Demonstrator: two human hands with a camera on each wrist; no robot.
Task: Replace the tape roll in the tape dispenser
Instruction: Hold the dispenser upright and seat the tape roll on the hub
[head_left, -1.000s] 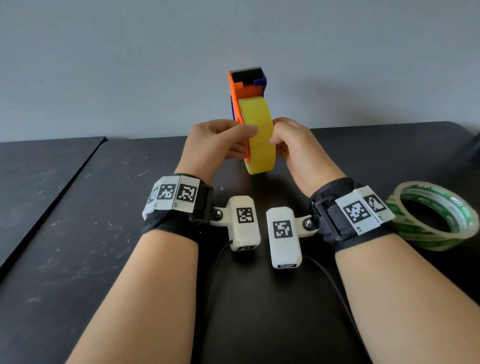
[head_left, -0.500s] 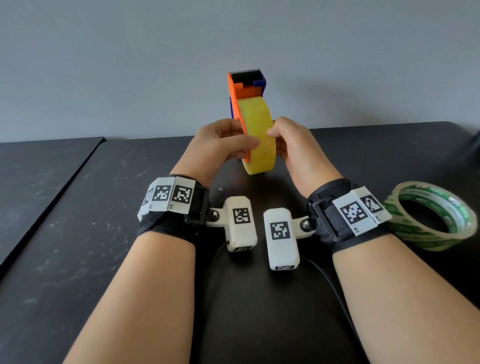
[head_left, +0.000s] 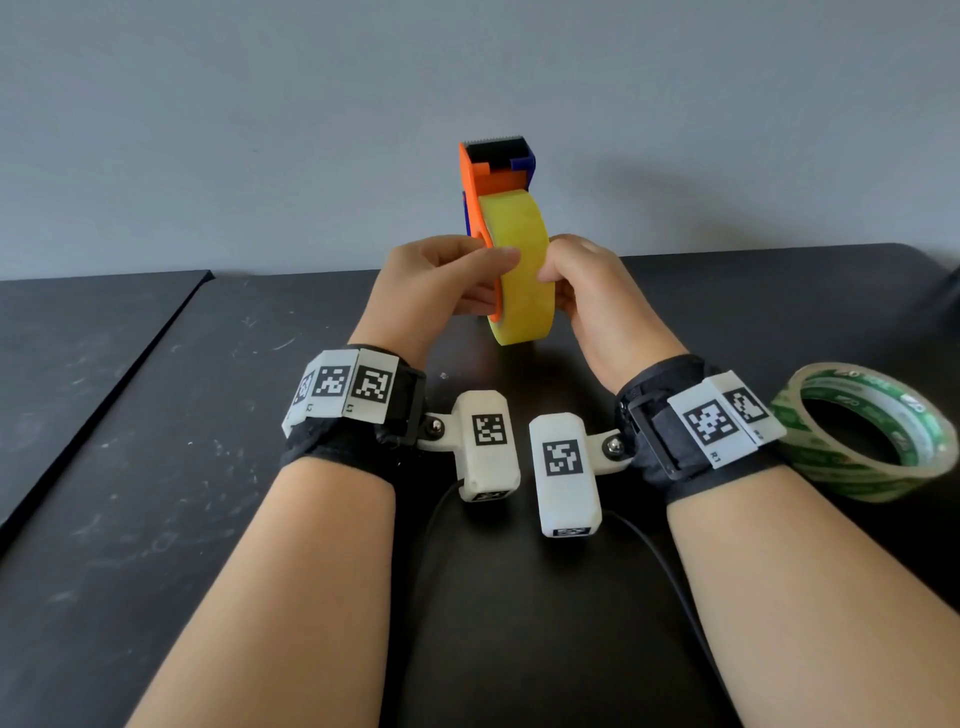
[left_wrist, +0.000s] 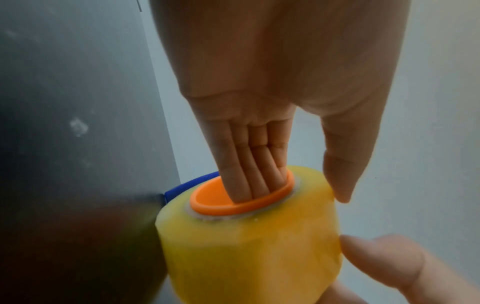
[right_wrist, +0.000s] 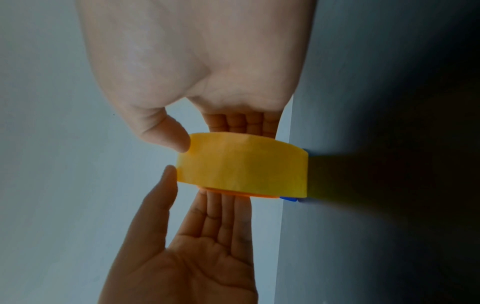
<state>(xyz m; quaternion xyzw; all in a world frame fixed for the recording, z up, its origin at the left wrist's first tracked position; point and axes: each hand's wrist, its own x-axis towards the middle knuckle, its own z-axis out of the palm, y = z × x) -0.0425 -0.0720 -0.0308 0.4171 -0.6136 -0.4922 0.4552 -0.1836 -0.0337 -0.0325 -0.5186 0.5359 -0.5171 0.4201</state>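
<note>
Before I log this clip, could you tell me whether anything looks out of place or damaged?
Nothing stands out. The yellow tape roll sits on the orange dispenser between both hands, and the green-printed roll lies flat on the table.

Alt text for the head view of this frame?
Two hands, left hand and right hand, hold an orange tape dispenser upright over a black table, gripping its yellow tape roll from both sides. A green-printed tape roll lies flat at right.
</note>
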